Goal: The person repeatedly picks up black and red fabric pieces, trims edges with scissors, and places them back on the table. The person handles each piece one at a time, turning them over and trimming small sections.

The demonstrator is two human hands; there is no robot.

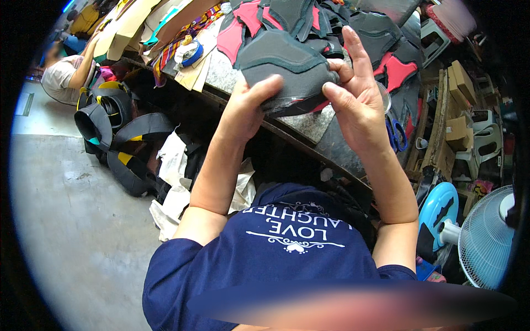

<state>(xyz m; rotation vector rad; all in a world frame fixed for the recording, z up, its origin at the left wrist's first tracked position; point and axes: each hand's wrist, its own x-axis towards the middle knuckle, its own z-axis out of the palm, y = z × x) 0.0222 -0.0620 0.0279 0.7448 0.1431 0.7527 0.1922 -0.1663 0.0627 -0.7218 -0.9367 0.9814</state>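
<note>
A black padded fabric piece (290, 63), with a stitched curved band and a bit of red along its lower edge, is held up above the table between both hands. My left hand (245, 105) grips its left end, thumb lying across the near face and the other fingers hidden behind. At the right edge, the thumb and a bent finger of my right hand (361, 99) pinch it, while other fingers point upward. More black and red pieces (400, 71) of the same kind lie heaped on the table behind and to the right.
Blue-handled scissors (396, 134) and a roll of blue tape (193, 55) lie on the worktable (309, 124). Black straps with yellow patches (130, 132) pile up on the left floor. A fan (486, 237) stands at right. Another person (65, 77) sits far left near cardboard sheets (130, 27).
</note>
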